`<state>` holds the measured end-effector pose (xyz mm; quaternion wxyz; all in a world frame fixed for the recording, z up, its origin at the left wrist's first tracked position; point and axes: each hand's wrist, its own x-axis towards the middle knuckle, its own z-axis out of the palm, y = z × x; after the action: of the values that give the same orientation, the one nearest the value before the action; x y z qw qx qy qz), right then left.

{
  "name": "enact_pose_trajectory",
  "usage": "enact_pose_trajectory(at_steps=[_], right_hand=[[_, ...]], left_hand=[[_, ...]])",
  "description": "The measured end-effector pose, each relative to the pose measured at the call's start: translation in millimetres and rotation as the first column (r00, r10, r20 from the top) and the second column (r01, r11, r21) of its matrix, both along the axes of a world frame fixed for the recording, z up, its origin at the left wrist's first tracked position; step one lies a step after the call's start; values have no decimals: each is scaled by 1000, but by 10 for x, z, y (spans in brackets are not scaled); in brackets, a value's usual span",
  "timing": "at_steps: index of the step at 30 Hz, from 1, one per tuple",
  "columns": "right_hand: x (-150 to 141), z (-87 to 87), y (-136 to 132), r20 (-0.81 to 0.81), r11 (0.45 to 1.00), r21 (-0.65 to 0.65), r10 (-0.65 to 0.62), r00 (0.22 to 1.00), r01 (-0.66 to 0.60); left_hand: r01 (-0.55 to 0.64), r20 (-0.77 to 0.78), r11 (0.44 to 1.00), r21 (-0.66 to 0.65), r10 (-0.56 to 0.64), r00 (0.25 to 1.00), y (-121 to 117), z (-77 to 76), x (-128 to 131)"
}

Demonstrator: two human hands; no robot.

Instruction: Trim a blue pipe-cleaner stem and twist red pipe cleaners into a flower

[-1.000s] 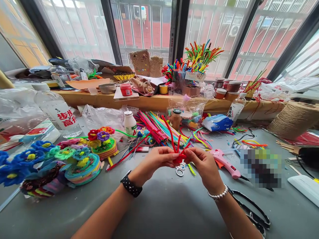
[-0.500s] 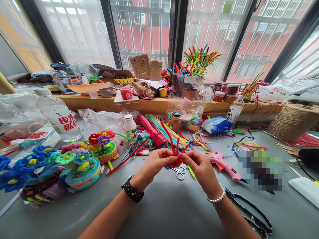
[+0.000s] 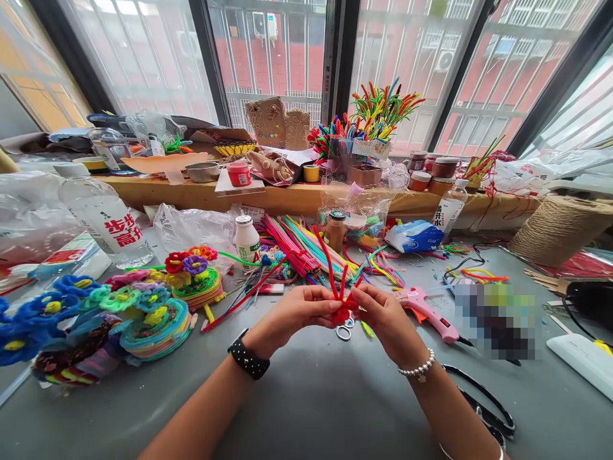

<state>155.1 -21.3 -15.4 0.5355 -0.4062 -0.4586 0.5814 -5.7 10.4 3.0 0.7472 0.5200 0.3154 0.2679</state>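
Note:
Between my hands, above the middle of the grey table, is a red pipe cleaner piece (image 3: 341, 314) with a rounded, looped base and several loose ends standing up. My left hand (image 3: 306, 313) pinches its left side between thumb and fingers. On the right side, my right hand (image 3: 378, 314) closes thumb and fingertips on the same piece. Small scissors (image 3: 343, 332) lie on the table just behind it, mostly hidden by the hands. A pink glue gun (image 3: 431, 314) rests to the right of my right hand.
Pipe-cleaner flowers (image 3: 153, 300) sit at the left. Behind my hands lie a bundle of pipe cleaners (image 3: 292, 249), a white bottle (image 3: 247, 239) and a brown jar (image 3: 335, 230). A twine spool (image 3: 560, 230) stands at the right; a black-handled tool (image 3: 493, 402) lies by my right forearm.
My right hand has shifted slightly along the red pipe cleaner, and one upright end now leans differently. Both hands still grip the piece. The whole view has shifted a little.

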Motion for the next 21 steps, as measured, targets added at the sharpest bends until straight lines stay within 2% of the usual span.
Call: enact_pose_trajectory(at_steps=[3, 10, 13, 17, 21], right_hand=[[0, -13, -5, 18, 1000, 1, 7, 1000, -7], [-45, -22, -18, 54, 999, 26, 24, 998, -25], [-32, -19, -3, 43, 1000, 10, -7, 999, 7], [8, -5, 6, 30, 997, 19, -79, 996, 79], [15, 14, -7, 171, 991, 121, -71, 983, 50]], left_hand=[[65, -50, 998, 23, -64, 997, -12, 10, -3], [114, -105, 991, 67, -107, 989, -34, 15, 15], [77, -99, 996, 49, -72, 992, -26, 5, 27], [-54, -48, 998, 14, 54, 997, 0, -15, 32], [-86, -20, 996, 3, 86, 996, 15, -30, 20]])
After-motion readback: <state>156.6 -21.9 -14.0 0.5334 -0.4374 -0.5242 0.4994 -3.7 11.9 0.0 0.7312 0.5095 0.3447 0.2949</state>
